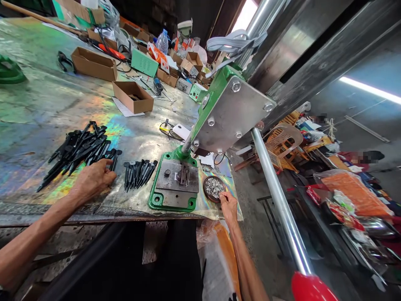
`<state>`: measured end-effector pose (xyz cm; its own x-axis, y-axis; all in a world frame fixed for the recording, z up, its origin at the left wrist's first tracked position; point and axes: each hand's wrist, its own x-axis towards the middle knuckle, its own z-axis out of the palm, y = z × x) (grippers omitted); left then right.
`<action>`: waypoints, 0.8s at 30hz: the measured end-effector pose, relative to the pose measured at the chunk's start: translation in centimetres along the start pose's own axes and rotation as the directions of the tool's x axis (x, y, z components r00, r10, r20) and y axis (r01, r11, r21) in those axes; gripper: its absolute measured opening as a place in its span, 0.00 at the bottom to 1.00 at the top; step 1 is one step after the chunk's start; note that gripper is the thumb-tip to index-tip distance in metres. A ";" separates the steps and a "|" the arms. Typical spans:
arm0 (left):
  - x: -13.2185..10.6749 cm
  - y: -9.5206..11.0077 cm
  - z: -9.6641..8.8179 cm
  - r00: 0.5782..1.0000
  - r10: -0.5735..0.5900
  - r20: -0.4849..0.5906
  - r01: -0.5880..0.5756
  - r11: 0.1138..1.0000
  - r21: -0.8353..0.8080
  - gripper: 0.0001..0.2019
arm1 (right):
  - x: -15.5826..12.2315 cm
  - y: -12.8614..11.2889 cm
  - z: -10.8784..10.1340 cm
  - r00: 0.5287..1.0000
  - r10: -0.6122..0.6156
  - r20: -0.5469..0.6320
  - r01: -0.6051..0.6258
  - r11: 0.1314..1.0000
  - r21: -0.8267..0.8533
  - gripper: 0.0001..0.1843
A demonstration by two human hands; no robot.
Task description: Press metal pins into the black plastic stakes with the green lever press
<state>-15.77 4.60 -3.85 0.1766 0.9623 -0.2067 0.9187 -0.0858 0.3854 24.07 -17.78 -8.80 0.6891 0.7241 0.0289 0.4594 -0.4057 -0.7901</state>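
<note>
Black plastic spikes lie heaped; a round dish holds silvery, probably metal bits.

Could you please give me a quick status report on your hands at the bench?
Left hand at the black plastic stakes. Right hand at round dish of small metal pieces. Green press base between hands.

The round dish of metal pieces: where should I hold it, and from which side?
Pinch the dish by its dark rim from the near side, beside the right hand. The green press base crowds its left, and metal pieces fill the middle.
</note>
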 end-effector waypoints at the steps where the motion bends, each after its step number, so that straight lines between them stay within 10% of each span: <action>1: -0.3 0.1 -0.2 1.000 -0.026 -0.012 0.025 0.996 -0.087 0.22 | 0.0 0.1 0.1 1.000 0.026 0.006 -0.026 0.998 0.054 0.11; 8: -2.1 0.9 -0.3 0.982 -0.181 -0.058 0.068 0.623 -0.779 0.12 | -0.1 -0.3 0.3 0.988 0.149 0.051 -0.157 0.918 0.364 0.10; 15: -3.3 0.6 -1.3 0.986 -0.165 -0.007 0.069 0.450 -0.891 0.12 | 0.0 -1.7 0.3 0.980 0.197 0.026 -0.182 0.838 0.514 0.08; 24: -7.4 4.2 -1.8 0.989 0.109 0.098 0.096 0.022 -0.995 0.14 | -1.7 -5.8 0.0 0.969 0.217 0.119 -0.241 0.714 0.657 0.08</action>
<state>-13.83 -2.38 0.96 0.3098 0.9172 -0.2507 -0.3141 0.3475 0.8835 20.20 -16.65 -4.24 0.7008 0.6798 -0.2163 -0.2063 -0.0973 -0.9737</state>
